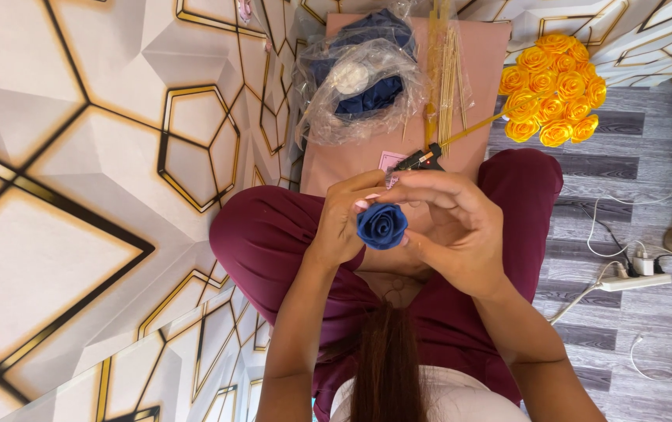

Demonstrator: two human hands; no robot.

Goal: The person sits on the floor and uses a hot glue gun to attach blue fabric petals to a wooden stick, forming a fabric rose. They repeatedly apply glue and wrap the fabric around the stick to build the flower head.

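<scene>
A small dark blue fabric rose (381, 225) sits between both hands above my lap. My left hand (341, 227) grips it from the left, thumb and fingers curled around its side. From the right, my right hand (455, 228) arches over it, with fingertips on the rose's top edge and thumb beneath. The rose faces up, showing its spiral of petals. My legs in maroon trousers (273, 242) lie beneath the hands.
Just beyond the hands a black glue gun (422, 160) lies on a pink board (336, 160), which also bears wooden sticks (447, 70) and a clear plastic bag (363, 78) of blue material. A yellow rose bouquet (555, 86) is at the right; a white power strip (633, 283) and cables are on the grey floor.
</scene>
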